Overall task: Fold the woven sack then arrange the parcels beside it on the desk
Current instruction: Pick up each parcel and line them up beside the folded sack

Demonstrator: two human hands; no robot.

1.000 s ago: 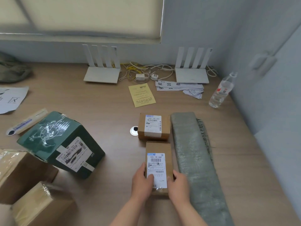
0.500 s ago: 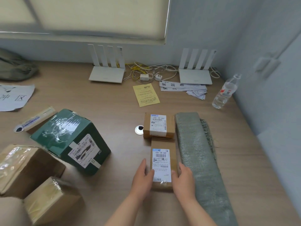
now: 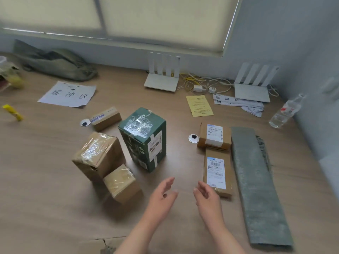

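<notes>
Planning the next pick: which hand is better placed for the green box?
Probably left: the left hand is open, nearer the green box; the right hand is beside the long parcel.

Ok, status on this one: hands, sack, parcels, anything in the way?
Left hand and right hand open, empty. Woven sack folded flat; two labelled parcels lined up beside it. Green box and three brown parcels wait further left; nothing visibly blocking.
</notes>
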